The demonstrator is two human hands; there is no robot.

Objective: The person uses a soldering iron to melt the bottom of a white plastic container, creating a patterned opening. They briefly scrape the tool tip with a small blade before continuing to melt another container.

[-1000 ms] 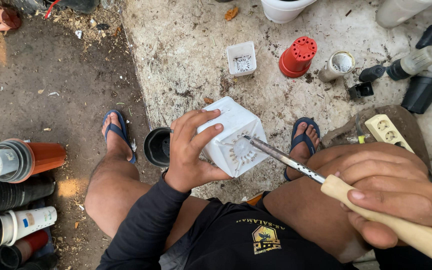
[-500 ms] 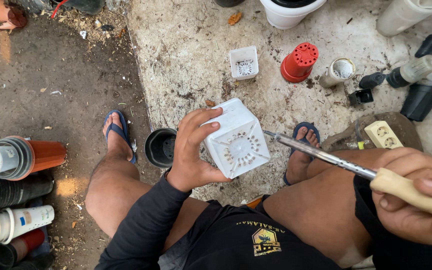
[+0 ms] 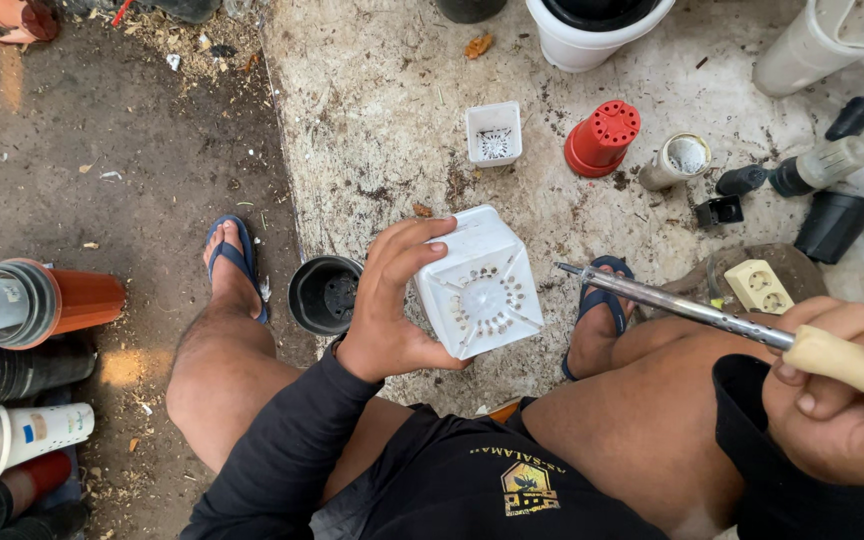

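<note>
My left hand [image 3: 392, 305] is clamped around a white square plastic pot [image 3: 479, 285], thumb on the near wall and fingers curled over the top edge, holding it tilted above my knees so its perforated bottom faces me. My right hand [image 3: 837, 400] is closed around the pale wooden handle of a soldering iron [image 3: 692, 308], whose metal shaft points toward 10 o'clock; its tip hangs just beside the pot's right edge, apart from it. The two hands are well apart. At 9 o'clock from the pot, a small black pot [image 3: 324, 293] sits on the ground beside my left foot. At 12 o'clock, on the dirty concrete slab [image 3: 372, 130], lies a smaller white square pot [image 3: 493, 133], and toward 1 o'clock a red pot [image 3: 603, 137] stands upside down. A cream power socket [image 3: 760, 287] lies just above my right hand, at about 3 o'clock from the pot.
</note>
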